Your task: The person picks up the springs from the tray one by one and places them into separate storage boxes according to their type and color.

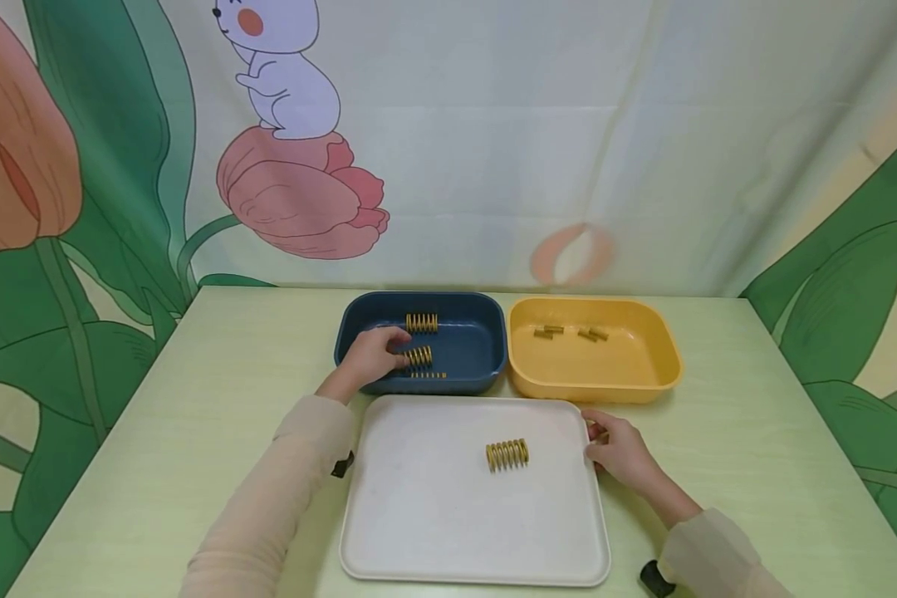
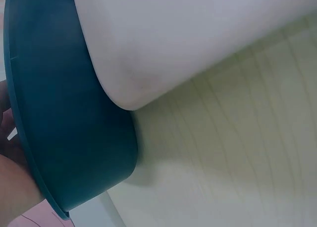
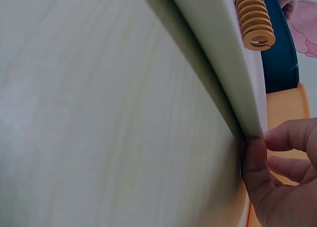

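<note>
My left hand point(image 1: 374, 357) reaches into the dark blue bin point(image 1: 463, 340), its thumb and fingertips at the left end of a yellow coil spring point(image 1: 419, 357), which it appears to pinch. A second spring point(image 1: 422, 322) lies behind that one, and another point(image 1: 428, 375) shows only its top over the bin's front wall. In the left wrist view the bin's wall point(image 2: 74, 113) hides the fingertips. My right hand point(image 1: 622, 451) pinches the right rim of the white tray point(image 1: 448, 515), thumb and forefinger on its edge point(image 3: 250, 115). One coil spring point(image 1: 507, 455) lies on the tray.
To the right of the blue bin stands a yellow bin point(image 1: 590, 370) holding several small brass-coloured pieces point(image 1: 593, 334). Both bins sit just behind the tray on a pale green table point(image 1: 194, 399). A printed curtain point(image 1: 478, 166) hangs behind the table.
</note>
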Motion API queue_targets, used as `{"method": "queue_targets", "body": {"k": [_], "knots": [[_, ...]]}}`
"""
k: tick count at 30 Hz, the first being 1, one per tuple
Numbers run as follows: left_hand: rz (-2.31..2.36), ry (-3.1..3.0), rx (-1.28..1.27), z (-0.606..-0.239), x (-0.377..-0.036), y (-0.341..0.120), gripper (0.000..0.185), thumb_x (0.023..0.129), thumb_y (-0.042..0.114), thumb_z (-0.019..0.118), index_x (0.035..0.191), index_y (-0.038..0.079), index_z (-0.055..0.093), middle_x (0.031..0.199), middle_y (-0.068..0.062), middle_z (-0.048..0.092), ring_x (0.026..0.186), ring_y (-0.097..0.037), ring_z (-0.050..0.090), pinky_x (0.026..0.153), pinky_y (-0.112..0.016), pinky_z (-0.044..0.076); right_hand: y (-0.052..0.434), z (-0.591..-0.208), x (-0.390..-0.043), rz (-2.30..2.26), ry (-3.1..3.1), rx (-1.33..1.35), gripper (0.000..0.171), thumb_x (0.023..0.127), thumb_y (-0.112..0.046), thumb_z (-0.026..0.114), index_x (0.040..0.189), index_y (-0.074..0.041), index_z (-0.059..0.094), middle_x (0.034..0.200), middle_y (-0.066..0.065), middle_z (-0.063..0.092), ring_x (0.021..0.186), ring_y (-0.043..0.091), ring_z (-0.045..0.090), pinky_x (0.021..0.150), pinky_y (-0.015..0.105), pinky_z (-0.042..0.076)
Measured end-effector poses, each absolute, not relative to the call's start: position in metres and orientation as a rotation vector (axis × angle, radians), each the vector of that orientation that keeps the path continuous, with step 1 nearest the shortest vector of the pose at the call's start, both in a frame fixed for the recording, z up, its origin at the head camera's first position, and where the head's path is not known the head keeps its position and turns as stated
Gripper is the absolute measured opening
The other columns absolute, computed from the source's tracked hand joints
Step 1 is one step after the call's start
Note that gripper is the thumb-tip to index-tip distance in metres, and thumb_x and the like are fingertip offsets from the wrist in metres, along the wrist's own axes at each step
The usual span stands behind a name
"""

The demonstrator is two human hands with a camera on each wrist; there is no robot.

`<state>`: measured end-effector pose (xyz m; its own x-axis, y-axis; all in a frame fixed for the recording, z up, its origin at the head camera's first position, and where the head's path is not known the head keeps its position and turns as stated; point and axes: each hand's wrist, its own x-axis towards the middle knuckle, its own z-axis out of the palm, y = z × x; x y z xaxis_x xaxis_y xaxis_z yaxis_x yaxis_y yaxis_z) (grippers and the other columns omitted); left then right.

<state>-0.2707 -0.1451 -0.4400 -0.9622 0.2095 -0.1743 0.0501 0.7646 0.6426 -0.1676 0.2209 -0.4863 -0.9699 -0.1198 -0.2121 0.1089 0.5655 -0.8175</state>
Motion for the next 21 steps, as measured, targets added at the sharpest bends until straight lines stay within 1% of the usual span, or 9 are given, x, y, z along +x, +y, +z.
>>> {"method": "queue_targets", "body": {"k": [8, 21], "knots": [[0.982, 2.733, 0.242, -0.435, -0.264, -0.145, 0.038, 0.095, 0.009, 0.062, 0.131, 0.0, 0.058, 0.134, -0.018, 0.059, 0.119, -0.033, 0.058, 0.1, -0.044, 0.049, 0.221, -0.487, -0.168, -1.353, 2.556, -0.011, 0.057, 0.077, 0.011, 0.054, 0.133, 0.016, 0.047, 0.092, 0.015, 0.053, 0.068, 0.016, 0.049, 0.053, 0.025, 0.046], [0.987, 2.772, 0.394, -0.43, -0.253, -0.141, 0.034, 0.092, 0.008, 0.064, 0.125, -0.001, 0.061, 0.127, -0.019, 0.062, 0.115, -0.034, 0.059, 0.099, -0.046, 0.048, 0.22, -0.486, -0.167, -1.358, 2.556, -0.012, 0.056, 0.077, 0.011, 0.055, 0.133, 0.016, 0.047, 0.092, 0.016, 0.053, 0.068, 0.015, 0.049, 0.053, 0.025, 0.048]]}}
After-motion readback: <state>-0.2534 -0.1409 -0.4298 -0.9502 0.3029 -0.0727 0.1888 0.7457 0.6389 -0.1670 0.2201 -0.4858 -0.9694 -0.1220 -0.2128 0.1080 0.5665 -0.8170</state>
